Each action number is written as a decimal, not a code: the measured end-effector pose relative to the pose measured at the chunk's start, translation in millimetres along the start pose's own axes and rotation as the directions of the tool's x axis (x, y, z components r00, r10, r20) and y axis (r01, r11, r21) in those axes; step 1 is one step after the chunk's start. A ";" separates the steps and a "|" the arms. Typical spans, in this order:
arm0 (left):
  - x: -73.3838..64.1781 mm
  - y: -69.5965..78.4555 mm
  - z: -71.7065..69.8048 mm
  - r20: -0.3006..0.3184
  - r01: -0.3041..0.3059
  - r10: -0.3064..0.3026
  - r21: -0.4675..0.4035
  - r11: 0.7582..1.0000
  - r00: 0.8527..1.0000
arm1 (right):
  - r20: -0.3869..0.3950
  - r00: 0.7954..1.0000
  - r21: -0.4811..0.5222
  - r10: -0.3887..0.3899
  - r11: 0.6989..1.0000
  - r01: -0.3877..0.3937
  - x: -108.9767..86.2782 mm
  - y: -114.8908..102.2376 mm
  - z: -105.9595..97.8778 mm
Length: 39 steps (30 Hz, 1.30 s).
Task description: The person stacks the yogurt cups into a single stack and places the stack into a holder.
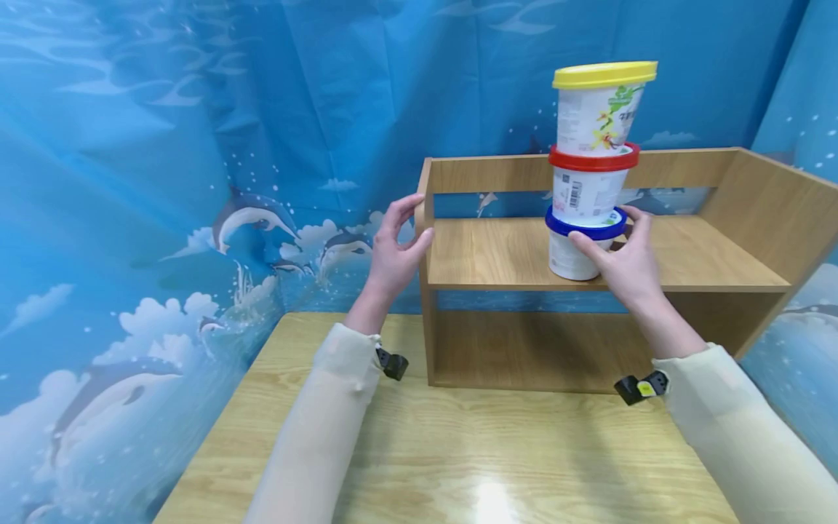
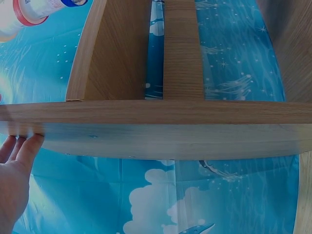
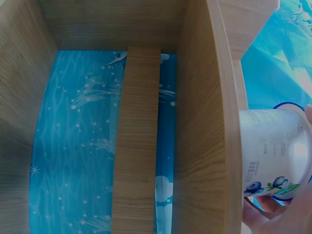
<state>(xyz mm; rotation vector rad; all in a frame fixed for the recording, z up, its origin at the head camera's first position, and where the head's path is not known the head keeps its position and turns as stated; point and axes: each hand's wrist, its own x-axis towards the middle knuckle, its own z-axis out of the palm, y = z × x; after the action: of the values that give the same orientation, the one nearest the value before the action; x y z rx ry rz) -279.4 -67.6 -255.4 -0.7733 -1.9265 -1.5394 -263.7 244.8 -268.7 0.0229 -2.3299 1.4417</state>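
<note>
Three white tubs stand stacked on the upper board of a wooden shelf (image 1: 484, 251). The bottom tub (image 1: 573, 257) has a blue lid, the middle tub (image 1: 583, 193) a red lid, and the top tub (image 1: 592, 120) a yellow lid. My right hand (image 1: 625, 258) grips the blue-lidded tub near its rim, thumb in front and fingers round the right side. In the right wrist view, blueberries are printed on this tub (image 3: 273, 156). My left hand (image 1: 396, 247) rests its fingertips on the shelf's left side panel (image 1: 424, 247).
The shelf stands on a light wood table (image 1: 458, 451), with a lower compartment (image 1: 511, 349) under the board. A back rail (image 1: 484, 176) runs behind the stack. Blue curtains (image 1: 366, 87) printed with dolphins hang behind and at both sides.
</note>
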 end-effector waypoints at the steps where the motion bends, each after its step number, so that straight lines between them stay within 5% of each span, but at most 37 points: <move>1: 0.0 -0.1 0.1 -0.001 0.000 0.000 0.001 1.000 1.000 | -0.005 1.000 0.001 0.002 1.000 -0.002 1.1 0.2 1.1; 5: 0.3 -2.0 0.6 -0.006 0.003 -0.003 0.007 1.000 1.000 | -0.018 1.000 0.021 0.014 1.000 -0.014 5.7 1.4 4.7; 13: 7.0 -37.3 2.7 -0.011 -0.027 0.026 -0.009 1.000 1.000 | -0.032 0.999 0.038 0.029 0.999 -0.028 15.6 3.3 11.8; 21: -1.1 -0.9 0.4 0.003 -0.003 0.003 0.002 1.000 1.000 | -0.067 0.997 0.041 0.025 0.999 -0.022 22.4 2.2 20.2; 39: -0.6 -3.2 0.1 0.004 0.009 -0.009 -0.001 1.000 1.000 | -0.091 0.995 0.035 0.039 0.999 -0.036 11.6 1.7 11.9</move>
<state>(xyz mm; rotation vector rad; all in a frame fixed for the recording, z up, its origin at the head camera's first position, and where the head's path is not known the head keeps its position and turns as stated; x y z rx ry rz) -281.3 -68.1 -257.9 -0.7695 -1.9353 -1.5455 -278.6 237.6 -270.8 -0.0769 -2.2434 1.4677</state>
